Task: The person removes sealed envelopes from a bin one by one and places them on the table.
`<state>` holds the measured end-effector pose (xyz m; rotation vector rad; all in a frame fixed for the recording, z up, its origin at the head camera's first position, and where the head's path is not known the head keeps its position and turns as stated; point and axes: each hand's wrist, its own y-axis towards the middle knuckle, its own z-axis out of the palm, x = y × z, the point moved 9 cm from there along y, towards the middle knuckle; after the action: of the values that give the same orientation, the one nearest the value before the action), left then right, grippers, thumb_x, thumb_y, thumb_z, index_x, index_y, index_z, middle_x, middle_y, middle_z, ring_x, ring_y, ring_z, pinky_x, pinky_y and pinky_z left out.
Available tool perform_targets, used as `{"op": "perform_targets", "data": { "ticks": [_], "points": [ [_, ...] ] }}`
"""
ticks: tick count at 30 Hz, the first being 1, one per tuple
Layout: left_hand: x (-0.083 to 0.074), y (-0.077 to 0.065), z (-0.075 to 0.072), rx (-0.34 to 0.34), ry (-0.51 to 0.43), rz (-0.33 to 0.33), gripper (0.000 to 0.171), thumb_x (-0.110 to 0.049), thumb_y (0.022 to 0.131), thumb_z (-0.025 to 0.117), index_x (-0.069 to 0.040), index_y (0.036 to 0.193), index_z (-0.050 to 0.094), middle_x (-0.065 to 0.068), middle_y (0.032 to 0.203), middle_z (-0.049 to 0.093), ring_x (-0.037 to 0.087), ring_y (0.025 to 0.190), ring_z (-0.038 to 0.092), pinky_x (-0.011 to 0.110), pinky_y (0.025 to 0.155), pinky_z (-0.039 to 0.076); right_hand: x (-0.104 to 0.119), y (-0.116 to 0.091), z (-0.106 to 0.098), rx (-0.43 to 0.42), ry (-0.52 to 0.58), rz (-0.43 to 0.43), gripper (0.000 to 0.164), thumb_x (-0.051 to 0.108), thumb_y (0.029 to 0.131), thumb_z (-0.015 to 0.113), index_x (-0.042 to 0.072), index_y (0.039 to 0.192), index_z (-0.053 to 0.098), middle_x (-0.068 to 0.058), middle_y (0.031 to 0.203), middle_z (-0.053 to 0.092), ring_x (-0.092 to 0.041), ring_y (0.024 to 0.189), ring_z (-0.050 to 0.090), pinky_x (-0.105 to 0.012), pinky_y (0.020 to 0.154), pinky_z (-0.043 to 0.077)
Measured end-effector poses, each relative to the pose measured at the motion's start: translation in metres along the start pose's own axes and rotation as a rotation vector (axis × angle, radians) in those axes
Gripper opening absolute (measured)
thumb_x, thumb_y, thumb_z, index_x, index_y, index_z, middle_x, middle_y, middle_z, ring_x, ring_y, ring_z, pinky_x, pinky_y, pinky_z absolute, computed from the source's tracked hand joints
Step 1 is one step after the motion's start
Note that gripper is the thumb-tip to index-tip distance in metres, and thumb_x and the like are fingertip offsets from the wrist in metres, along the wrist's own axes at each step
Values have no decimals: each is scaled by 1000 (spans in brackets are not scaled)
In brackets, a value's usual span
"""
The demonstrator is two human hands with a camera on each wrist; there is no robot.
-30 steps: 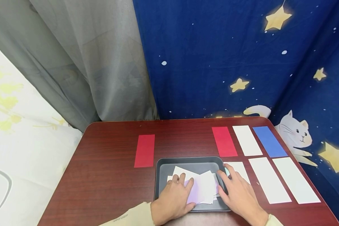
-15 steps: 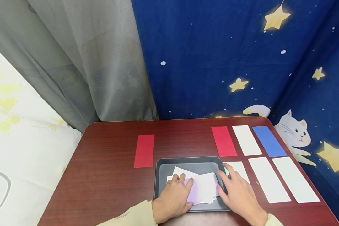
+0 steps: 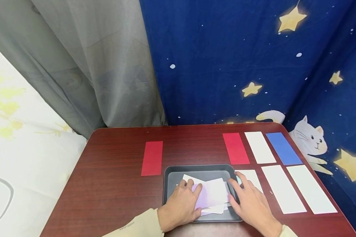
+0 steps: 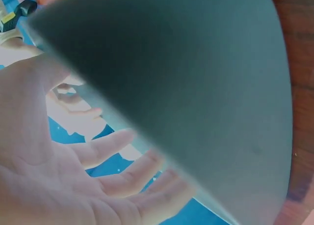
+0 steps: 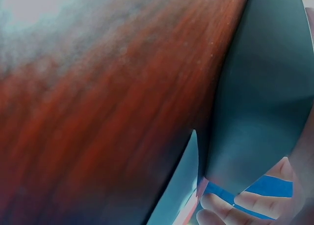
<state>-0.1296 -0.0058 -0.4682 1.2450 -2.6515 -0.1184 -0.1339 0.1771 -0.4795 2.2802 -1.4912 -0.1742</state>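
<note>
A dark grey baking tray point(image 3: 178, 169) stands near the table's front edge, holding a loose pile of white and pale purple cards point(image 3: 216, 191). My left hand point(image 3: 181, 202) reaches over its near side and rests on the pile's left part, fingers spread and slightly bent. In the left wrist view the tray wall point(image 4: 196, 87) hides the cards, and the fingers point(image 4: 125, 178) show beyond it. At the tray's right end my right hand point(image 3: 252, 204) grips the rim, thumb inside and fingers outside. The right wrist view shows several fingertips point(image 5: 230, 210) beside the tray wall point(image 5: 265, 87).
Right of the tray lie a red card point(image 3: 236, 148), a blue card point(image 3: 283, 148) and several white cards point(image 3: 283, 189). Another red card point(image 3: 152, 158) is on the left. A small pale green piece point(image 3: 238, 180) shows beside my right fingers. Curtains point(image 3: 225, 65) hang behind the table point(image 3: 106, 184).
The top card in the pile has turned and shifted a little under my left hand, which moved slightly. My right hand stays at the tray's right end.
</note>
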Motion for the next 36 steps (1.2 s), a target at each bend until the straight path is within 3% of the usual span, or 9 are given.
{"op": "perform_targets", "data": {
  "ticks": [13,23,31,36],
  "points": [
    [17,-3,-10,-72,6,-30,63,-56,75,68,-11,119,58,11,100,57,25,86,54,33,73,49,-1,-1,-1,-10,18,9,46,36,83,65,18,126,64,-13,137,48,-21,86,58,-38,60,47],
    [38,-2,-17,-24,-51,-105,67,-54,81,66,-10,130,56,16,115,56,30,96,57,35,78,53,-1,-1,0,-6,14,14,46,35,83,66,19,126,63,-13,137,48,-21,85,58,-37,59,47],
    [70,0,-28,-106,-97,-184,66,-50,79,68,-7,129,59,18,109,56,31,88,56,36,72,53,-2,-1,1,-2,20,19,47,36,82,67,19,126,63,-12,137,47,-19,85,57,-36,58,46],
    [92,-3,-28,-123,-155,-250,66,-47,79,69,-6,131,58,20,111,55,31,88,54,37,67,54,-2,0,1,0,20,17,46,35,82,67,19,125,63,-12,137,47,-19,85,57,-36,59,47]
  ]
}}
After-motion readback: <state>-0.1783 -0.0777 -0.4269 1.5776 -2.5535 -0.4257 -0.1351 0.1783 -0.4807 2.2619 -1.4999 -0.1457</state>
